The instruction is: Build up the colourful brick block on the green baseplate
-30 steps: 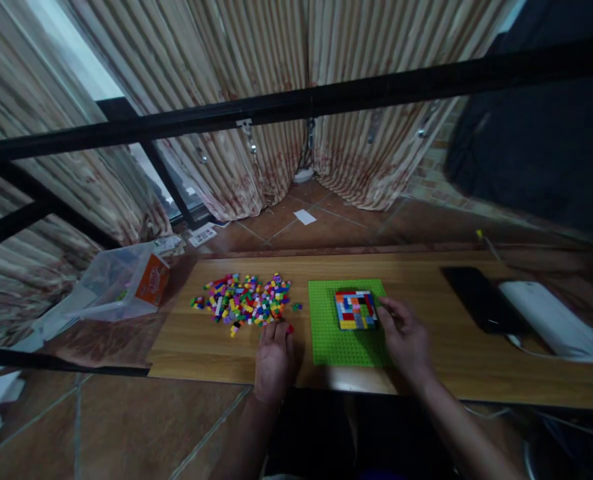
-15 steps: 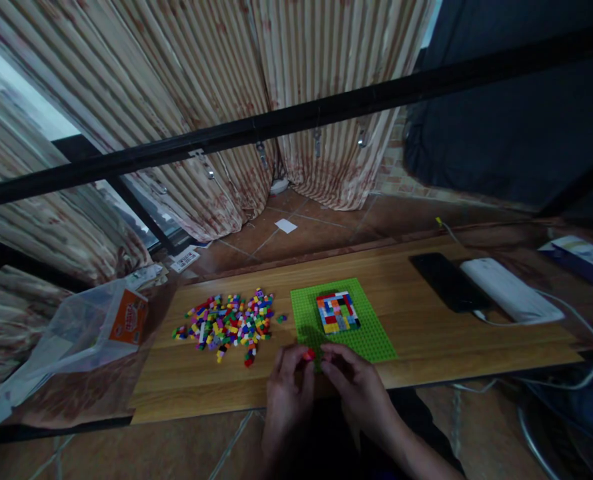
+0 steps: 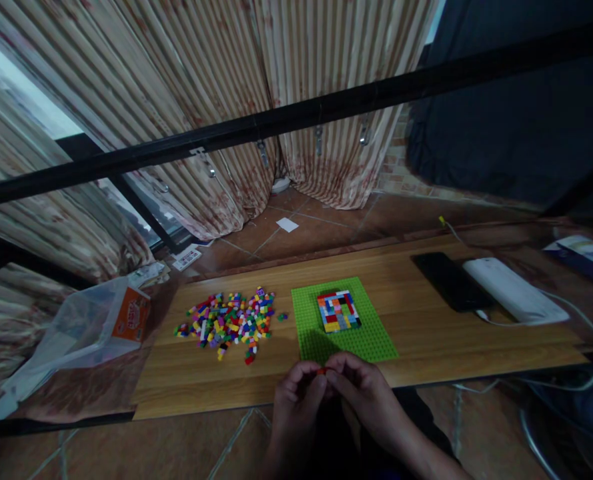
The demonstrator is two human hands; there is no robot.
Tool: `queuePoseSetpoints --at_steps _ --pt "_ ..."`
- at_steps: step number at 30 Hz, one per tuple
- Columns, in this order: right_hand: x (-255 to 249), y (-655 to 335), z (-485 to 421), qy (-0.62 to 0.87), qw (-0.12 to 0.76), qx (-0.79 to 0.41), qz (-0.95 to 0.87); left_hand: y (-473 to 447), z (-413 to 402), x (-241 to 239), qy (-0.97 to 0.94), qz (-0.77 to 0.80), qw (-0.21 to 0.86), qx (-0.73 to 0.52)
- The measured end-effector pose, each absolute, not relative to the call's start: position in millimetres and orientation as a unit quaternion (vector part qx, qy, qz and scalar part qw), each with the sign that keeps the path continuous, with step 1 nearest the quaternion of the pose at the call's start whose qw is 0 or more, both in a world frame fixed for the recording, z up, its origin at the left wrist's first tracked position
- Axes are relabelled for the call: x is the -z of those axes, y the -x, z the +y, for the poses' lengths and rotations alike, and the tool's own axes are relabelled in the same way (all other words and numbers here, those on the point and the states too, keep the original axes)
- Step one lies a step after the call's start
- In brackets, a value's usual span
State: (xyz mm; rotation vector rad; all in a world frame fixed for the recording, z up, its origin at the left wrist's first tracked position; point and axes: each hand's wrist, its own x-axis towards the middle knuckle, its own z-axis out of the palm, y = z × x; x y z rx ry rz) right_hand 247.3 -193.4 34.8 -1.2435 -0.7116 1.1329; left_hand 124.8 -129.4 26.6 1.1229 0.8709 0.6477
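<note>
Just in front of the green baseplate (image 3: 376, 341), my left hand (image 3: 299, 397) and my right hand (image 3: 361, 385) meet fingertip to fingertip. Pinched between them is a small red toy brick (image 3: 321, 371), mostly covered by the fingers. Both hands are closed on it; whether a second piece is in the right fingers I cannot tell. On the baseplate, beyond the hands, sits a square block of multicoloured bricks (image 3: 338, 311). Left of the plate lies a spread pile of loose bricks (image 3: 231, 323), with a few pieces (image 3: 283, 317) apart from it.
A black phone (image 3: 449, 281) and a white power bank (image 3: 513, 290) with a cable lie on the right of the wooden table (image 3: 201, 393). A clear plastic box (image 3: 89, 327) with an orange label stands off its left end. A black rail (image 3: 286, 120) crosses beyond.
My hands have drawn together and slightly nearer to me, off the front of the baseplate. The red brick has moved from the left fingers alone to between both hands.
</note>
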Motion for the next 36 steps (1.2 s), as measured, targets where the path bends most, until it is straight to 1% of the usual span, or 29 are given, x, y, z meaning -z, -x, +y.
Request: queuePoseSetpoints --at_steps 7,15,21,23,25,28,33,36 --pt "-45.0 -248.9 -196.4 0.564 0.591 -0.475 -0.328 -130.1 -128.3 -36.9 -0.499 0.413 0.708 -0.281" --pt "-45.0 -254.5 -199.0 0.565 0.582 -0.496 -0.309 -135.1 -126.2 -50.5 -0.497 0.418 0.722 -0.238" --pt "-49.1 -258.1 -199.7 0.522 0.602 -0.546 -0.256 -136.7 -126.3 -43.2 -0.45 0.385 0.775 -0.219" --pt "-46.9 -261.1 -199.1 0.522 0.616 -0.539 -0.238 -136.1 -121.4 -41.8 -0.453 0.389 0.766 -0.24" --pt "-44.1 -266.6 -197.9 0.535 0.633 -0.513 -0.223 -133.2 -111.7 -40.4 -0.485 0.41 0.723 -0.27" --pt "-39.7 -280.4 -196.6 0.573 0.643 -0.457 -0.222 -123.4 -90.8 -35.6 -0.575 0.454 0.61 -0.303" --pt "-29.8 -309.5 -194.7 0.664 0.59 -0.356 -0.291 -102.7 -58.3 -22.4 -0.756 0.479 0.332 -0.299" --pt "-26.6 -322.4 -186.7 0.71 0.545 -0.258 -0.364 -98.4 -50.0 -15.9 -0.799 0.488 0.223 -0.27"
